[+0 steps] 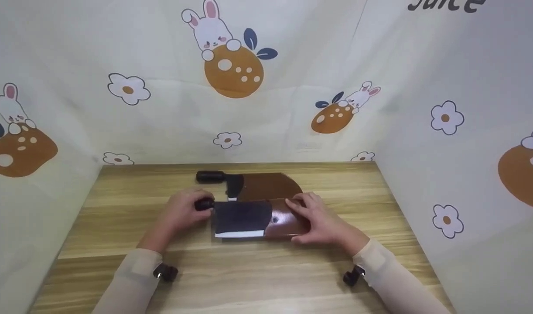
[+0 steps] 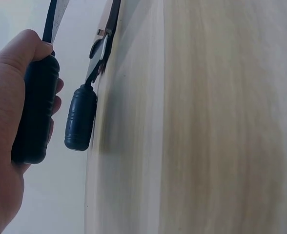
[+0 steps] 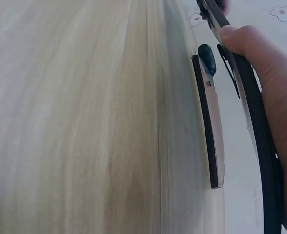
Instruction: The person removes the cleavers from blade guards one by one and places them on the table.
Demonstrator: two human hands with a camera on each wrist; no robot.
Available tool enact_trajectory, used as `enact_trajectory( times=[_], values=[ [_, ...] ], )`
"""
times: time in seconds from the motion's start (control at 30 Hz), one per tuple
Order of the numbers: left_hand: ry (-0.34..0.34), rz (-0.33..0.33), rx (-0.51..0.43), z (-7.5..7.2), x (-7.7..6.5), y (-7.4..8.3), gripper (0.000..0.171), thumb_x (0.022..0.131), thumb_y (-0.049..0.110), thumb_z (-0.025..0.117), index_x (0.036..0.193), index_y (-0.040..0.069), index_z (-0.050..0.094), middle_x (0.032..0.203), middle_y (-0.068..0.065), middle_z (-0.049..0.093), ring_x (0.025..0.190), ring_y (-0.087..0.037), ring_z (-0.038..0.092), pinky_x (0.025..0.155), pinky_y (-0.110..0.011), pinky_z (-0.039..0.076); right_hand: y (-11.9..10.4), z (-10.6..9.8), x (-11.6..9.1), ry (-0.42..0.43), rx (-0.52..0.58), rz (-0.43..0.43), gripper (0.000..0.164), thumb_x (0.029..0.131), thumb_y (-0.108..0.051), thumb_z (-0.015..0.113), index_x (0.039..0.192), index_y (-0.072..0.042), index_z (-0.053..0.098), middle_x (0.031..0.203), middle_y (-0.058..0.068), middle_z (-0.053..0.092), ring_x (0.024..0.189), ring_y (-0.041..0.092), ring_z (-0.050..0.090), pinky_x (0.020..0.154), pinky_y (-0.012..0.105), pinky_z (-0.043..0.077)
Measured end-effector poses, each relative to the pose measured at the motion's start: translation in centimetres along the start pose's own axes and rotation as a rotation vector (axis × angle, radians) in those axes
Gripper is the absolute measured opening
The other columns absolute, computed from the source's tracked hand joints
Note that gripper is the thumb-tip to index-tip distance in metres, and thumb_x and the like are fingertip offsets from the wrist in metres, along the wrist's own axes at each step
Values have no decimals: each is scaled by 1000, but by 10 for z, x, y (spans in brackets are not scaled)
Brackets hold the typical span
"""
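Note:
A cleaver (image 1: 242,216) with a dark blade and bright lower edge is held in front of me, above the table. My left hand (image 1: 184,211) grips its black handle (image 2: 38,109), thumb near the blade end. Over the blade's right part sits a brown sheath (image 1: 288,216) with a round snap; the blade's left part is bare. My right hand (image 1: 325,222) holds the sheath at its right end, thumb along the edge in the right wrist view. Behind lies a second cleaver (image 1: 210,176) on the table, most of its blade inside another brown sheath (image 1: 268,185).
The wood-grain table (image 1: 257,279) ends at a pale curtain (image 1: 162,126) printed with rabbits and flowers, which surrounds it at the back and sides. A dark wrist camera (image 1: 166,272) is strapped to the left sleeve, another camera (image 1: 353,275) to the right.

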State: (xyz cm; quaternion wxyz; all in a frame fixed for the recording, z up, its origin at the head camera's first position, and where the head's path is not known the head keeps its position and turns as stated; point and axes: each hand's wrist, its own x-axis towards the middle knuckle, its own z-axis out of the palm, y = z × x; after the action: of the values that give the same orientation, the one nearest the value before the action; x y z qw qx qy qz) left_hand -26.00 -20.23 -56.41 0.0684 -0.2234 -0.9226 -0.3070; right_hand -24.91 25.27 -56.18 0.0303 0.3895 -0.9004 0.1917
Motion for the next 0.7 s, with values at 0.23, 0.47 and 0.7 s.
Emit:
enact_trajectory(
  times=[0.23,0.47,0.7],
  values=[
    [-4,-5,-14,0,-3,-3,35,89,26,91,121,16,80,122,-5,77,115,-33,71,103,-60,57,3,0,-4,9,-20,-34,113,78,-63,93,169,-15,46,160,15,48,144,33,43,118,58,45],
    [0,-57,-27,-4,-9,-6,36,88,24,91,121,15,80,123,-6,77,117,-34,70,104,-60,56,9,-2,-12,29,-19,-3,111,77,-62,94,166,-12,51,158,16,50,144,34,44,117,60,45],
    [-24,-68,-30,-8,-9,-6,36,90,26,91,123,17,80,122,-4,76,116,-32,69,104,-61,56,12,-5,-14,21,-2,7,111,77,-61,94,166,-13,51,159,14,49,144,33,44,117,59,45]
  ],
)
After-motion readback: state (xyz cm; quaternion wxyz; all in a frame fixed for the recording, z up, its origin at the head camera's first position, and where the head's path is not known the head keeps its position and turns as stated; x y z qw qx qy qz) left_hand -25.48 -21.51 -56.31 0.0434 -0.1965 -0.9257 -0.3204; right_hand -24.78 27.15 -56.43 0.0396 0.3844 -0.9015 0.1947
